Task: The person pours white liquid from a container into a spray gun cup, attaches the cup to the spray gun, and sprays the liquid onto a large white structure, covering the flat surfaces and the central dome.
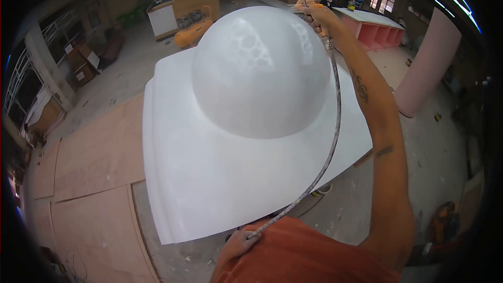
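Note:
A large glossy white dome point(257, 73) rises from a broad white base point(220, 178) in front of me. My right hand point(322, 20) is stretched forward past the dome's upper right side, its fingers wrapped round a spray gun point(304, 3) with a paint-smeared cup on top. From the gun's lower end a stained hose point(337, 110) runs down along the dome's right and over the base toward my body. My left hand point(242, 242) is closed round that hose at my waist, close to the base's near edge.
Brown boards point(99, 152) lie on the floor at left. Beyond the dome stand an orange air compressor point(191, 34) and a wooden counter point(196, 1). A pink shelf unit point(374, 34) and a pink column point(429, 65) are at right, with people farther back.

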A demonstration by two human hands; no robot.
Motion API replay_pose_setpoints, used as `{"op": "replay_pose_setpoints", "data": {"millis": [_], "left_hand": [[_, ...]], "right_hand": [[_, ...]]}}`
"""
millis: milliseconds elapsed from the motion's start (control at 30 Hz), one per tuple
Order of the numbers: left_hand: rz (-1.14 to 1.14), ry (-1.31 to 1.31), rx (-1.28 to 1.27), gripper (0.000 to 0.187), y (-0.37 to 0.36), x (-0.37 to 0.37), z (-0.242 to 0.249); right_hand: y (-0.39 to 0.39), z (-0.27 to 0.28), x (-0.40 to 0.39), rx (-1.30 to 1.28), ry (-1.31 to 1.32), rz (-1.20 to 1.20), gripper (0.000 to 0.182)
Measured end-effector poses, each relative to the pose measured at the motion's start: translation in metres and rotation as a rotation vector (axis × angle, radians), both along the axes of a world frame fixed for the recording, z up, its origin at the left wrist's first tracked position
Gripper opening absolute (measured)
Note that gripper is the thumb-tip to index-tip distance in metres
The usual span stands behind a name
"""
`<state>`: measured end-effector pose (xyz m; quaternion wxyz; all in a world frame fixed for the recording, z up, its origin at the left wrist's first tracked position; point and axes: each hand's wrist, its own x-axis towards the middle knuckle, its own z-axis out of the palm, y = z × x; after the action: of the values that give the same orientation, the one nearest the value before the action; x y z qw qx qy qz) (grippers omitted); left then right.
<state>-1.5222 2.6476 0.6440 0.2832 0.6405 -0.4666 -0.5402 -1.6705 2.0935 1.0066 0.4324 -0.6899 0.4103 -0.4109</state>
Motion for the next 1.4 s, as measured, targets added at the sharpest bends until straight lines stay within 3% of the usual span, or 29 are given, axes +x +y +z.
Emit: {"op": "replay_pose_setpoints", "data": {"millis": [233,333,433,533,767,867,967,1033,1233,1400], "left_hand": [[-0.050,-0.021,-0.021,0.045,0.034,-0.005,0.013],[-0.051,-0.031,0.023,0.044,0.033,-0.021,0.041],[-0.106,-0.060,0.061,0.043,0.031,-0.007,0.050],[-0.086,-0.070,0.069,0.042,0.028,-0.004,0.078],[-0.119,-0.048,0.164,0.042,0.022,0.007,0.072],[-0.032,0.022,0.086,0.045,0.028,0.008,0.075],[-0.034,0.004,0.143,0.045,0.033,0.015,0.083],[-0.051,-0.022,0.168,0.044,0.039,0.018,0.083],[-0.052,-0.076,0.130,0.039,0.048,0.005,0.115],[-0.086,-0.102,0.088,0.039,0.055,0.023,0.090]], "right_hand": [[0.044,0.024,0.044,0.150,-0.143,0.297,0.021],[0.046,0.038,0.036,0.203,-0.185,0.385,0.022],[0.049,0.033,0.034,0.139,-0.128,0.263,0.021],[0.039,0.024,0.005,0.044,-0.011,-0.018,0.021],[-0.002,0.000,-0.070,-0.038,0.122,-0.345,0.028],[0.011,0.000,-0.076,-0.205,0.307,-0.490,0.030],[0.028,0.001,-0.068,-0.082,0.233,-0.367,0.031],[0.048,0.004,-0.051,0.037,0.032,-0.196,0.026],[0.109,0.029,-0.015,0.134,-0.107,0.106,0.025],[0.118,0.021,-0.002,0.182,-0.216,0.221,0.026]]}}
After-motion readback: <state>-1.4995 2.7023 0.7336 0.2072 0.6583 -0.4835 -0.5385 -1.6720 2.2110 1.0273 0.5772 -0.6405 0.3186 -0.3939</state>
